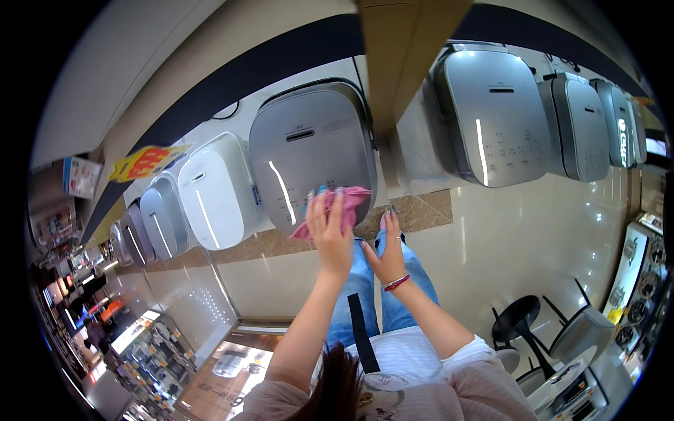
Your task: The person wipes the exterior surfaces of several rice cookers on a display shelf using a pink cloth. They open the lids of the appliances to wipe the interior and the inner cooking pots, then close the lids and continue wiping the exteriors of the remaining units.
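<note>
The left hand (328, 235) hides part of the pink cloth (337, 208).

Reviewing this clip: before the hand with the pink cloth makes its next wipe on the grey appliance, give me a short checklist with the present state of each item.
1. Cloth in hand: ok. The left hand has its fingers on the pink cloth.
2. Cloth on the surface: ok. It lies against the lower front edge of the grey appliance.
3. Right hand out of the wiping path: ok. The right hand is open beside the cloth, below the appliance's edge, holding nothing.
4. Lid shut: ok, it looks closed and flat.
5. Neighbouring white appliance apart from the cloth: ok.
6. Cloth clean or damp: cannot tell.
</note>
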Action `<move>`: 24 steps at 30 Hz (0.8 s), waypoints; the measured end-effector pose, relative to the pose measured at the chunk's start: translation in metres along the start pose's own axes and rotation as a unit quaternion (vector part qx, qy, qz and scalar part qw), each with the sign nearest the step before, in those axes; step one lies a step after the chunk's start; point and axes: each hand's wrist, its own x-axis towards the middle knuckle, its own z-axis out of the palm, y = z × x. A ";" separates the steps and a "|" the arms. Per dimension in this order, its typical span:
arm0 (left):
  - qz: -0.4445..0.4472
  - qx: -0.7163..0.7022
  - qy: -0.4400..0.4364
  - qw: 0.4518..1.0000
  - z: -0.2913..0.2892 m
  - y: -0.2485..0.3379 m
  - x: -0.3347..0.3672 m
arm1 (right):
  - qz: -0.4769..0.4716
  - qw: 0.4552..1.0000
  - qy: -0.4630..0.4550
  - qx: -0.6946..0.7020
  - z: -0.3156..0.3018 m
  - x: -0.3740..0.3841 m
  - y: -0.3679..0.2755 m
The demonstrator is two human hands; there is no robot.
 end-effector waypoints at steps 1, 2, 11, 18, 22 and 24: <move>0.038 -0.013 -0.023 0.999 0.004 0.005 0.006 | -0.001 1.000 0.003 0.003 0.001 0.000 0.000; 0.076 -0.027 -0.046 0.996 0.008 0.008 0.014 | -0.004 1.000 0.011 0.007 0.002 0.000 0.001; 0.224 0.005 -0.020 0.974 0.038 0.008 0.127 | 0.010 0.986 0.141 0.086 0.009 0.065 -0.027; 0.312 -0.028 -0.091 0.945 0.040 0.001 0.193 | 0.035 0.978 0.204 0.032 0.032 0.101 -0.045; 0.286 -0.060 -0.254 0.922 0.040 -0.015 0.228 | 0.030 0.977 0.209 0.040 0.035 0.102 -0.045; 0.138 -0.095 -0.296 0.940 0.042 -0.017 0.239 | 0.031 0.977 0.205 0.040 0.035 0.101 -0.044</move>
